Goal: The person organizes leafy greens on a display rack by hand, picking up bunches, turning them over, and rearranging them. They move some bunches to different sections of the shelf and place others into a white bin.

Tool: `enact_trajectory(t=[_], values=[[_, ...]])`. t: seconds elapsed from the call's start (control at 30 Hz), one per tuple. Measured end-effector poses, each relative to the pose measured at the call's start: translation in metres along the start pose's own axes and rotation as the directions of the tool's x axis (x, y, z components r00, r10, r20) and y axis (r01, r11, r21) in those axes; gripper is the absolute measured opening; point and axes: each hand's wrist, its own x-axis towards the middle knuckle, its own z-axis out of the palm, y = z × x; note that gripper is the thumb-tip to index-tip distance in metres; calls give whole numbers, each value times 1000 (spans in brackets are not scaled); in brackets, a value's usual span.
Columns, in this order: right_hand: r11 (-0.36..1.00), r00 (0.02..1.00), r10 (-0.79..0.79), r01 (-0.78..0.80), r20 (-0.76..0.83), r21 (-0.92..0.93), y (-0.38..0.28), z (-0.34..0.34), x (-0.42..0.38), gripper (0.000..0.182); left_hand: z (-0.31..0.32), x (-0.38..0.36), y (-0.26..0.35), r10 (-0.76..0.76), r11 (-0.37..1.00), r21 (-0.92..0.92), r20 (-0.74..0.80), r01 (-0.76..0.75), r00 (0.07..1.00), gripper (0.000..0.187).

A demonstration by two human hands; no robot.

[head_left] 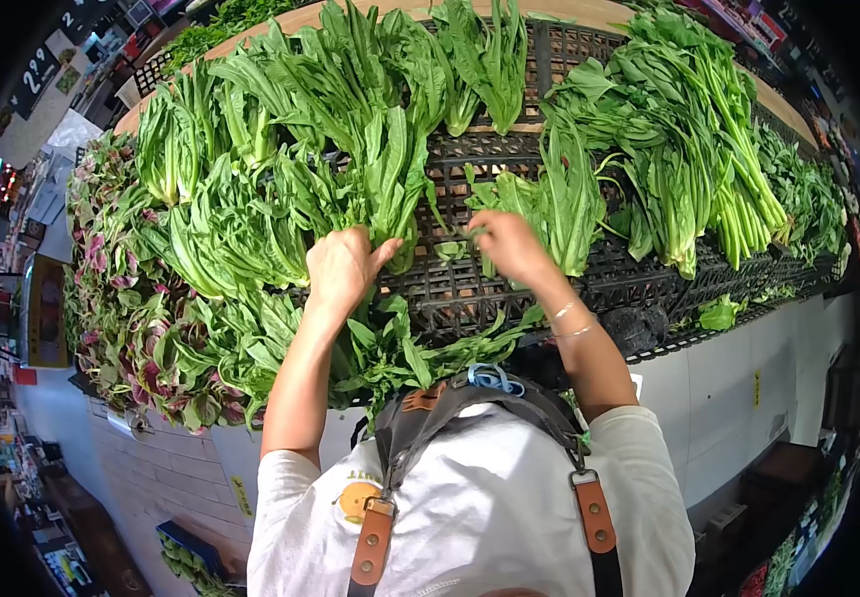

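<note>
My left hand (340, 267) is closed at the base of a bunch of leaf lettuce (294, 194), its thumb pointing right. Another upright lettuce bunch (390, 164) stands just beside that thumb. Over the black plastic crates (450, 298), my right hand (512, 247) has its fingers curled together; whether a small bit of leaf is between them I cannot make out. Right of its fingers lies more lettuce (567, 204), close to the wrist. A loose scrap of leaf (450, 251) rests on the crate between my two hands.
Long-stemmed greens (739, 179) are heaped on the right. Red-and-green amaranth leaves (141, 318) cover the left end. Dark leafy greens (400, 348) lie along the near edge, against my apron (450, 408). A wooden ledge (579, 12) runs along the back.
</note>
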Motion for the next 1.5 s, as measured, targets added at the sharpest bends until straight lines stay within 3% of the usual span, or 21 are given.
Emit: enact_trajectory(t=[0.1, 0.2, 0.3, 0.37, 0.43, 0.47, 0.53, 0.57, 0.6, 0.67, 0.77, 0.8, 0.83, 0.93, 1.03, 1.1, 1.17, 1.23, 1.37, 1.43, 1.5], values=[[791, 985, 171, -139, 3, 596, -17, -53, -33, 16, -20, -5, 29, 138, 978, -160, 8, -135, 990, 30], [794, 986, 145, -65, -84, 604, -13, -102, -100, 15, -4, 0, 49, 363, 855, -426, 84, -296, 928, 12], [913, 958, 212, -125, -191, 389, 8, -131, -173, 14, 35, 13, 60, 595, 800, -238, 209, -550, 776, 35], [892, 931, 313, -220, -189, 394, 22, -137, -221, 13, 49, 23, 66, 580, 789, -11, 342, -614, 740, 36], [749, 839, 544, -478, -14, 459, 33, -137, -259, 15, 69, 36, 70, 517, 722, 213, 466, -658, 718, 27], [739, 771, 636, -602, -20, 302, 30, -133, -268, 19, 77, 40, 69, 525, 671, 258, 498, -696, 690, 25], [825, 858, 474, -512, -199, -239, 44, -119, -280, 28, 88, 46, 65, 568, 597, 297, 500, -745, 654, 20], [766, 908, 320, -417, -272, -489, 48, -116, -283, 32, 93, 47, 63, 571, 594, 290, 505, -750, 648, 20], [780, 855, 411, -510, -317, -363, 38, -114, -267, 32, 97, 48, 61, 572, 593, 285, 509, -753, 643, 20], [896, 835, 404, -444, -372, -23, 12, -108, -227, 30, 102, 49, 56, 594, 600, 254, 494, -759, 635, 20], [973, 906, 226, -231, -358, 29, -5, -84, -162, 26, 100, 50, 54, 611, 614, 207, 487, -762, 625, 22], [986, 920, -36, -31, -390, -165, 0, -71, -143, 27, 101, 51, 53, 615, 613, 206, 482, -762, 625, 23], [972, 947, 47, -118, -317, -206, -6, -59, -120, 28, 102, 51, 52, 628, 601, 211, 471, -771, 619, 21], [852, 996, -35, -12, -79, -523, -5, -25, -82, 15, 107, 50, 44, 693, 557, 214, 414, -803, 591, 17], [817, 993, -110, 63, -46, -574, 11, -12, -66, 8, 97, 46, 43, 744, 618, 130, 221, -775, 631, 12], [858, 982, -172, 112, -75, -501, 20, -19, -62, 7, 95, 40, 47, 653, 757, -199, 175, -623, 737, 11], [991, 983, 53, -30, -175, 130, 11, -55, -70, 13, 88, 37, 58, 583, 736, -486, 98, -472, 807, 12], [953, 936, 222, -149, -274, 265, 10, -88, -86, 12, 71, 34, 78, 505, 708, -656, 211, -261, 837, 12], [989, 946, 134, -107, -297, 106, 8, -88, -132, 20, 60, 32, 110, 530, 624, -762, 250, -173, 810, 14], [985, 942, -147, 112, -301, -131, 22, -57, -145, 34, 61, 35, 121, 549, 615, -773, 276, -157, 789, 15], [936, 944, -122, 6, -307, -353, 38, -26, -146, 33, 61, 39, 130, 548, 640, -756, 327, -134, 770, 15]])
